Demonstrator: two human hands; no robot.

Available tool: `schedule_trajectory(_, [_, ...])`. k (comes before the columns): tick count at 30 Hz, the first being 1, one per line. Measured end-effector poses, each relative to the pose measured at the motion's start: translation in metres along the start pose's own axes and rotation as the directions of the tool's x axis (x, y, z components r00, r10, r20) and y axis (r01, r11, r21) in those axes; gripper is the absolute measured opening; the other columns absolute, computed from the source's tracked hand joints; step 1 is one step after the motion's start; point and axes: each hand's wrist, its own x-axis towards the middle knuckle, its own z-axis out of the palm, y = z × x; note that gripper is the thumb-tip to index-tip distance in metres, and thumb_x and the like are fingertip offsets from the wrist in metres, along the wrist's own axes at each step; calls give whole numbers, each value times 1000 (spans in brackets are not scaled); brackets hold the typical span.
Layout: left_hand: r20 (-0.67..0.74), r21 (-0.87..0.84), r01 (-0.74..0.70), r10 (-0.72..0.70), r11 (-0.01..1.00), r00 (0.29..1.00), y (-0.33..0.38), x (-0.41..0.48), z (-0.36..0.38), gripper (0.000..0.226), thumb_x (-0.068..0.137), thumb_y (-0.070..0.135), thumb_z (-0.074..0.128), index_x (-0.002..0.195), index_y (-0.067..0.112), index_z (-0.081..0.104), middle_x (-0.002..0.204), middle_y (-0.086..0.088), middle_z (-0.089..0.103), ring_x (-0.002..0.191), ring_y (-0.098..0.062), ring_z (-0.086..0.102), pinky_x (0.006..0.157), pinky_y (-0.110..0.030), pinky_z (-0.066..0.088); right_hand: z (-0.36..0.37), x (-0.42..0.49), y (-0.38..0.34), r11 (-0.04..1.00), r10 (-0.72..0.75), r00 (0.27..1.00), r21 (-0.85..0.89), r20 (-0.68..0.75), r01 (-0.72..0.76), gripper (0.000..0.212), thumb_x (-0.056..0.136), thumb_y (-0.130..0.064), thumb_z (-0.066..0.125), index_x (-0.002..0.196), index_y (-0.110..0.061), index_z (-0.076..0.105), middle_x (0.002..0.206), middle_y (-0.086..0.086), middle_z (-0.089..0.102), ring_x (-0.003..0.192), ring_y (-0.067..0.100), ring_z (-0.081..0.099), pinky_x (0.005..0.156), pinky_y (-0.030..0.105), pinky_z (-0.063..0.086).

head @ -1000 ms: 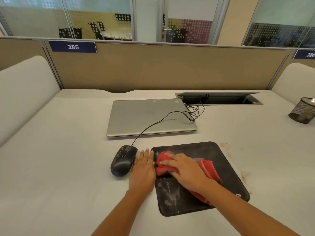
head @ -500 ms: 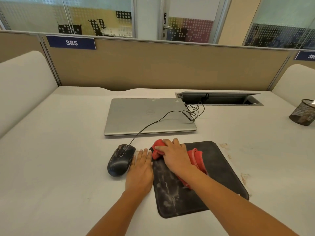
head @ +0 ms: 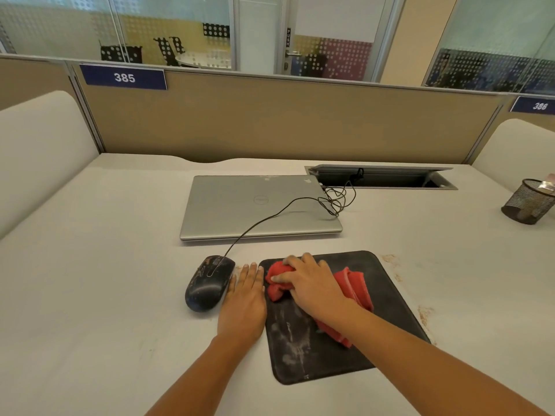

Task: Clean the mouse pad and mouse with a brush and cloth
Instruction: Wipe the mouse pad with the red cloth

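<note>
Two hands sit on the bench (head: pixel 90 295). The right hand (head: pixel 312 288) clenches its fingers (head: pixel 295 261) on the bunched red cloth (head: pixel 277 288) at the mouse pad (head: pixel 387 298)'s far-left corner, and the white dust streaks (head: pixel 288 334) lie nearer the person. The left hand (head: pixel 243 304) lies flat with straight fingers, just beside the mouse (head: pixel 208 283).

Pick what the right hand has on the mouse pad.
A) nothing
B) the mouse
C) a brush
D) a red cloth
D: the right hand holds a bunched red cloth down on the pad, while the mouse lies on the desk left of the pad, and no brush shows.
</note>
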Motion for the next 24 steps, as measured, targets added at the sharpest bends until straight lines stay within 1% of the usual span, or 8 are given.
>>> schedule_trajectory(3, [9,-45,22,-22,999,1000,2,-1,-1,51,101,30,12,148,20,-4,158,-1,-6,145,-16,-9,115,-30,-6,0,29,-5,997,76,996,7,-49,-75,42,96,-18,38,132,-35,48,144,1,36,126,26,33,100,44,32])
schedule_trajectory(6, [-10,-46,27,-27,999,1000,2,-1,-1,51,101,31,12,148,20,-5,158,0,-6,145,-16,-9,116,-30,-5,3,35,-12,995,99,994,-13,-44,-100,42,96,-16,38,133,-33,48,144,3,34,127,28,32,100,46,32])
schedule_trajectory(8, [-18,-33,25,-26,999,999,2,-1,0,52,101,31,13,148,19,-5,157,-1,-6,145,-17,-9,115,-30,-5,6,27,-13,996,89,995,-12,-35,-90,42,96,-16,39,134,-34,46,143,3,33,126,28,31,101,46,31])
schedule_trajectory(11, [-10,17,14,-14,1000,1000,1,-1,2,55,101,32,16,148,17,-7,157,-4,-8,145,-19,-10,116,-32,-5,4,7,-12,998,51,999,33,-2,-51,43,96,-17,41,134,-37,45,145,0,30,128,25,29,103,44,30])
schedule_trajectory(15, [1,69,3,-3,998,1000,1,-1,2,60,100,34,21,147,13,-9,157,-7,-10,144,-22,-11,116,-34,-5,1,-32,-8,996,-65,993,71,96,58,44,97,-22,40,136,-41,41,148,-4,25,130,22,25,105,42,26])
schedule_trajectory(18, [11,49,-1,0,999,1000,2,-1,1,58,100,33,19,147,13,-9,157,-6,-10,144,-21,-12,115,-33,-6,0,-48,-2,990,-120,986,82,115,111,42,98,-25,38,136,-43,41,148,-6,26,128,19,28,104,38,27])
schedule_trajectory(22, [20,44,-4,4,999,1000,-1,-1,2,57,101,34,18,147,14,-9,157,-5,-10,144,-21,-12,115,-32,-8,-1,-35,0,994,-97,992,55,80,92,42,96,-23,40,133,-42,44,147,-4,29,127,22,30,102,40,29])
schedule_trajectory(24, [18,22,1,-2,1000,1000,0,-1,2,55,101,33,17,148,15,-7,157,-4,-9,144,-19,-11,115,-31,-7,0,-18,4,999,-25,999,30,41,24,43,95,-21,42,133,-40,45,146,-2,31,126,24,31,100,41,31])
